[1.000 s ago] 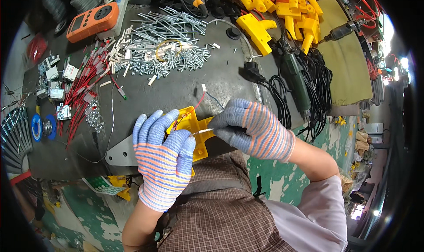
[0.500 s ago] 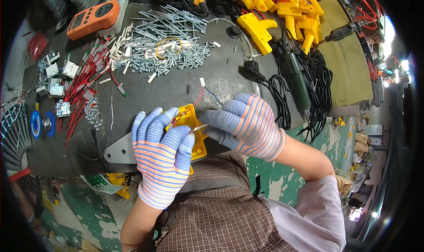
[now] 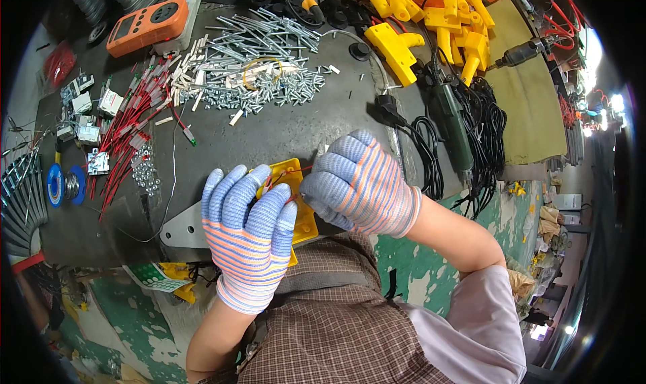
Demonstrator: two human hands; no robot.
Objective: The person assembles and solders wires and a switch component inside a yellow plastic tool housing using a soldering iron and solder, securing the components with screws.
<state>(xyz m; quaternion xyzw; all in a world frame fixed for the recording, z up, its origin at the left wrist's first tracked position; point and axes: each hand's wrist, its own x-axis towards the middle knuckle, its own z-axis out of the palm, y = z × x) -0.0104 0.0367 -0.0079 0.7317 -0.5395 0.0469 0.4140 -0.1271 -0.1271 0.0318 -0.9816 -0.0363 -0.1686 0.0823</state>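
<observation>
My left hand (image 3: 249, 226), in a striped knit glove, lies over the left side of a yellow plastic casing (image 3: 304, 226) and grips it. Its thumb and forefinger come together beside a short red wire (image 3: 306, 169) inside the casing. My right hand (image 3: 363, 185), gloved alike, is closed just right of the casing, its fingers curled around the wire that leads into them. A small white tip (image 3: 327, 148) shows at the knuckles of the right hand. The fingertips of the right hand are mostly hidden from view.
A heap of screws (image 3: 269, 91) lies at the back, with red-wired parts (image 3: 131, 121) and metal nuts (image 3: 145, 172) to its left. An orange meter (image 3: 148, 27), solder spool (image 3: 65, 185), yellow casings (image 3: 397, 51), a green power tool (image 3: 451, 128) and black cables (image 3: 486, 138) surround the work area.
My right hand has shifted slightly and curled tighter, covering the white-tipped red and blue wires that lay behind it. A red wire now stretches from the casing to it. My left hand has barely moved.
</observation>
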